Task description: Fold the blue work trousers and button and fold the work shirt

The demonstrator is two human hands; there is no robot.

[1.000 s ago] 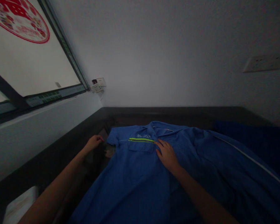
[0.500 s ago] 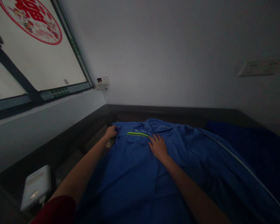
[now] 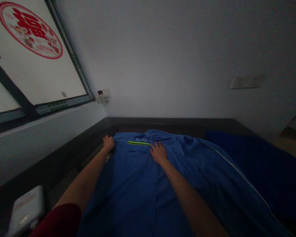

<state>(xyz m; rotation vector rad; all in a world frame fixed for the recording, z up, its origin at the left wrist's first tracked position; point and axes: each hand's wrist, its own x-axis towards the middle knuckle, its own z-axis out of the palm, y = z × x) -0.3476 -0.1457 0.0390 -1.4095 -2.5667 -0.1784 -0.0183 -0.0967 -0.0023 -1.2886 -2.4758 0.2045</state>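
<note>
A blue work shirt (image 3: 143,191) with a yellow-green reflective stripe (image 3: 138,143) above its chest pocket lies spread, collar away from me, on a dark surface. My left hand (image 3: 108,143) is closed on the shirt's left shoulder edge. Fingers spread, my right hand (image 3: 158,152) lies flat on the chest just right of the stripe, near the button placket.
A dark raised ledge (image 3: 162,122) borders the surface along the white wall. More dark blue cloth (image 3: 249,158) lies at the right. A white device (image 3: 26,209) sits at the lower left. Wall sockets (image 3: 102,95) hang by the window (image 3: 27,72); another socket strip (image 3: 246,82) is at right.
My left hand moved from off the shirt's left side onto its shoulder edge and closed on it. My right hand stayed flat on the chest. The view shifted slightly.
</note>
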